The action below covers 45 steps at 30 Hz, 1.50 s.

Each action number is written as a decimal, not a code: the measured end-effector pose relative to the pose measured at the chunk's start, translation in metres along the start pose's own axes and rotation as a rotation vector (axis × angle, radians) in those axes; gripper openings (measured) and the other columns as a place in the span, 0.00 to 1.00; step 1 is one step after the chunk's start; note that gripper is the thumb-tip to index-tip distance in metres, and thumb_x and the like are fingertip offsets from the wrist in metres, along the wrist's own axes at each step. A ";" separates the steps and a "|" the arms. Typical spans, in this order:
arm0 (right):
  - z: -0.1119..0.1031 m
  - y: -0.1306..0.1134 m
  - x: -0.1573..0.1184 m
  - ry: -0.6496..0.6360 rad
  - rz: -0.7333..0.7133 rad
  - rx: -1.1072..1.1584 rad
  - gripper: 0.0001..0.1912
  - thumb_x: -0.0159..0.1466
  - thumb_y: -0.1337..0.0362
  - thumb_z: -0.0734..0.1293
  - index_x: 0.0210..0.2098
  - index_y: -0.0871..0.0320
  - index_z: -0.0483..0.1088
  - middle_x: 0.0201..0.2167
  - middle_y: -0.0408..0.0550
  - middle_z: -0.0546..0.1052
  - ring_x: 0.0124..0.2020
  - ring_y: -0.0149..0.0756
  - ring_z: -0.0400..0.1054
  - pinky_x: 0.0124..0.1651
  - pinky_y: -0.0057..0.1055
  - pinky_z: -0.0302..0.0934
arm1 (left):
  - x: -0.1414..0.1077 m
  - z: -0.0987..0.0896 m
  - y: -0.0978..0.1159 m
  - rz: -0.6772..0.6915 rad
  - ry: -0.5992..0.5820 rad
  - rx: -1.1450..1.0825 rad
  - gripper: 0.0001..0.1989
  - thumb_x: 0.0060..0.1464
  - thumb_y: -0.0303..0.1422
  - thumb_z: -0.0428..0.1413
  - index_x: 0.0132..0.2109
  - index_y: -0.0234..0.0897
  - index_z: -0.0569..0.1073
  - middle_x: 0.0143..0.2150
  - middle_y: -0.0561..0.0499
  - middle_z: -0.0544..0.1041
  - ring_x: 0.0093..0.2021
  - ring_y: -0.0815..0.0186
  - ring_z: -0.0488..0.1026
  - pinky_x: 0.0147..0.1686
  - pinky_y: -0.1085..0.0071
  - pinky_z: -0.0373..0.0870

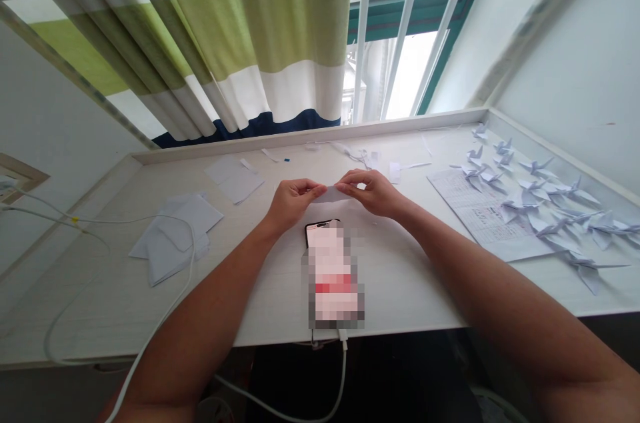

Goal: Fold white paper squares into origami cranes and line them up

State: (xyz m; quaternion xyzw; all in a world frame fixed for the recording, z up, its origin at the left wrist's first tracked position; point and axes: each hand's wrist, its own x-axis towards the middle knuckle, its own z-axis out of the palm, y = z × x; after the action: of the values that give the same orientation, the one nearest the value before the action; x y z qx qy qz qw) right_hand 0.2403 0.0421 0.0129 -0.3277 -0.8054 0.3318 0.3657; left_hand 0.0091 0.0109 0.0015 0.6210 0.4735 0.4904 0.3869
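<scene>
A small white sheet of paper [329, 195] spans the gap between my two hands, just above the desk. My left hand [296, 199] pinches its left side between thumb and fingers. On the other side, my right hand [370, 191] grips the right part the same way, fingers curled. Much of the paper is hidden behind the fingers, so its folds cannot be made out. Directly below the hands lies a phone [333, 276], its screen blurred, with a white charging cable [343, 343] plugged into its lower end.
Several folded paper cranes [535, 186] stand at the right, some on a written sheet [487, 216]. Loose white papers [175, 236] lie left, with more sheets [235, 179] behind. Paper scraps [370, 159] are scattered toward the back ledge. A white cord [193, 243] crosses the left side.
</scene>
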 end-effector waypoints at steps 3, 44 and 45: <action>-0.002 0.003 0.000 0.008 -0.011 -0.029 0.18 0.70 0.50 0.68 0.36 0.57 0.81 0.37 0.52 0.81 0.37 0.40 0.72 0.42 0.37 0.64 | 0.000 -0.003 0.000 0.010 -0.009 0.058 0.22 0.50 0.54 0.69 0.35 0.37 0.86 0.32 0.47 0.85 0.33 0.61 0.78 0.34 0.68 0.71; 0.001 0.006 -0.001 -0.032 0.089 0.071 0.12 0.69 0.55 0.70 0.39 0.58 0.78 0.31 0.48 0.81 0.30 0.36 0.77 0.38 0.35 0.70 | -0.001 0.006 -0.004 0.134 0.027 0.057 0.16 0.56 0.47 0.67 0.36 0.37 0.83 0.37 0.48 0.80 0.35 0.65 0.75 0.27 0.72 0.73; 0.002 0.005 -0.002 -0.041 0.097 0.093 0.13 0.69 0.54 0.70 0.39 0.58 0.77 0.32 0.48 0.82 0.30 0.36 0.77 0.38 0.36 0.71 | -0.002 0.006 -0.003 0.136 0.020 0.068 0.16 0.56 0.48 0.67 0.36 0.38 0.83 0.37 0.48 0.80 0.36 0.65 0.76 0.27 0.72 0.73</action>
State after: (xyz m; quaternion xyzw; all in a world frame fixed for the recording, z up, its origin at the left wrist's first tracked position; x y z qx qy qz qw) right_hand 0.2414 0.0432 0.0075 -0.3425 -0.7795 0.3928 0.3475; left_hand 0.0139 0.0094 -0.0030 0.6595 0.4506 0.5053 0.3265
